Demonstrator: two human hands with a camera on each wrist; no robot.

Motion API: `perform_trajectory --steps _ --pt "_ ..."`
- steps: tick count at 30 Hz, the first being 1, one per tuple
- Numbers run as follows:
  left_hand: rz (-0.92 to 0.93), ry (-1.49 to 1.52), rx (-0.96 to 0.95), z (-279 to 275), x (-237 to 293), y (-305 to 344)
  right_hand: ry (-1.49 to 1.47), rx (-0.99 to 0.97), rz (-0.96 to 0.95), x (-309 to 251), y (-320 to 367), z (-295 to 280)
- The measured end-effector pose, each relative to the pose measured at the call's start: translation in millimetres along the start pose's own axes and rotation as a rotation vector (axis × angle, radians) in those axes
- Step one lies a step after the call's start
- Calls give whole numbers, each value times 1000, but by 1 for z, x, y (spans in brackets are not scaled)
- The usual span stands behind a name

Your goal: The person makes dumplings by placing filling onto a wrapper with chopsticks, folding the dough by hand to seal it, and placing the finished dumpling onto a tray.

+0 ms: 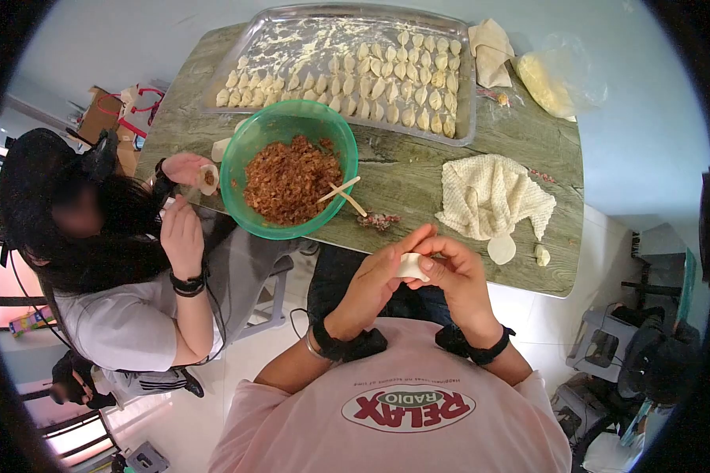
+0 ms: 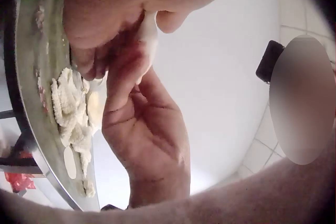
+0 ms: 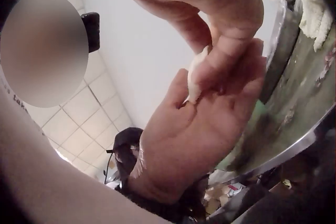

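A white dumpling (image 1: 412, 268) is between my two hands, just off the table's near edge. My left hand (image 1: 373, 285) cradles it from one side, its thumb against the dough and its other fingers stretched out behind. From the other side my right hand (image 1: 459, 282) pinches the dough with thumb and bent fingers. In the right wrist view the folded dumpling (image 3: 197, 76) stands on edge by the left palm. Fingers hide much of the dumpling (image 2: 149, 37) in the left wrist view.
A green bowl (image 1: 233, 189) of meat filling, with wooden sticks (image 1: 341, 189), stands on the table. Behind it lies a metal tray (image 1: 248, 43) with rows of dumplings. A cloth (image 1: 489, 193) and a round wrapper (image 1: 502, 249) lie at right. At left another person (image 1: 126, 323) holds a filled wrapper (image 1: 208, 180).
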State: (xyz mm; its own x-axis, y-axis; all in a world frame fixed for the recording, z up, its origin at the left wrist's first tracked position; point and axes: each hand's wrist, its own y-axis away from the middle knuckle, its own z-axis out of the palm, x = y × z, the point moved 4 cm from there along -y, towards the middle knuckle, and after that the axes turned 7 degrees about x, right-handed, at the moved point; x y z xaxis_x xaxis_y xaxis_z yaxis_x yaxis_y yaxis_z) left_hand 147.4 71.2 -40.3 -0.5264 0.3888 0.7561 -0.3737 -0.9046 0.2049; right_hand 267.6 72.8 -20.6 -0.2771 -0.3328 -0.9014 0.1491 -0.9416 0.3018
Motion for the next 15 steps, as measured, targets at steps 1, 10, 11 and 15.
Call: perform_trajectory --steps 1,10,11,15 --pt "8 34 10 0 -1 0 0 0 1 0 0 0" --pt "-39 15 191 -9 1 6 -32 76 -6 5 -3 -2" --pt "-62 29 184 -10 -1 6 -6 66 -13 7 -3 -4" --pt "-101 -1 248 -10 -2 5 96 84 -93 5 -5 -5"
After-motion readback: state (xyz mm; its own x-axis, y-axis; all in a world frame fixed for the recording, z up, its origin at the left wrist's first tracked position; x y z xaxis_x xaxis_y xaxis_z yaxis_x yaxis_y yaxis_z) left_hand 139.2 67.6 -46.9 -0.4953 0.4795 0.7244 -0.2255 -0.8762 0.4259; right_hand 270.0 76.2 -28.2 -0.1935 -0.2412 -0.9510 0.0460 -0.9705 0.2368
